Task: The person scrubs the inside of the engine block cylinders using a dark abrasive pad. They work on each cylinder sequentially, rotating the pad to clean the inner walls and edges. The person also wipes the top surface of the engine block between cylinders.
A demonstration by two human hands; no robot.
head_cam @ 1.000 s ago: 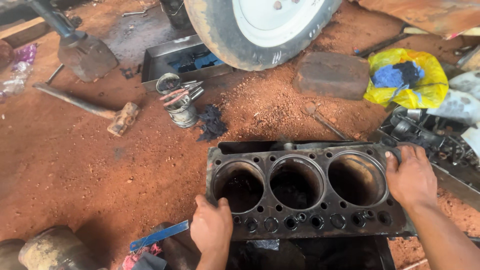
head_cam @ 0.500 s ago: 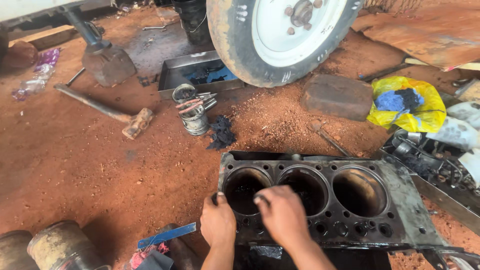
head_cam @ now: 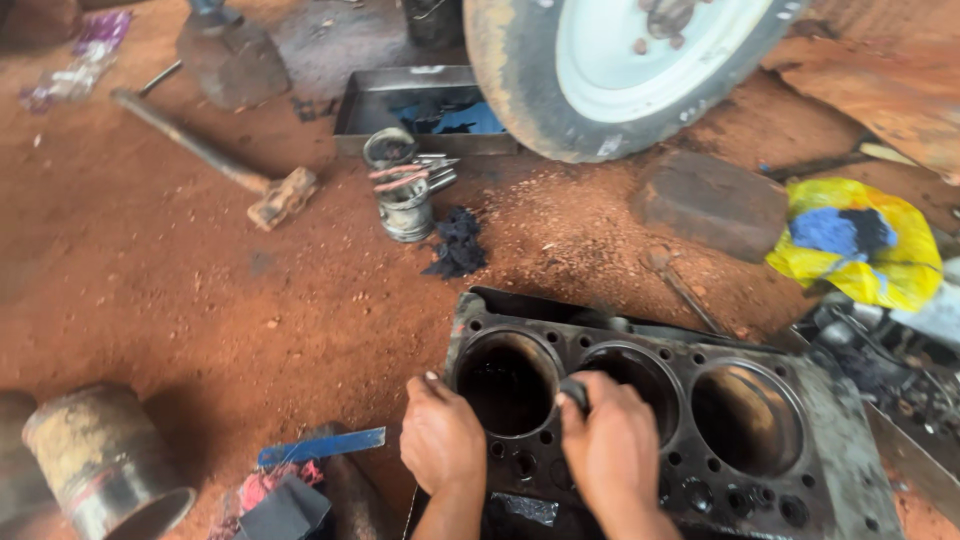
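Nearest us, our left hand (head_cam: 442, 436) rests on the engine block (head_cam: 800, 480) at its left edge, fingers curled over the rim. Our right hand (head_cam: 612, 445) sits between the first two bores, fingers closed on a small dark piece (head_cam: 574, 390). On that greasy deck it could slip into a cylinder. Beyond lie pistons (head_cam: 405, 195), a hammer (head_cam: 215, 165) and a wheel (head_cam: 640, 60).

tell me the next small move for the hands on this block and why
Probably lift or tip the block a little: the left hand grips its near-left edge and the right hand hooks the wall between the first two bores, so both already have a hold.
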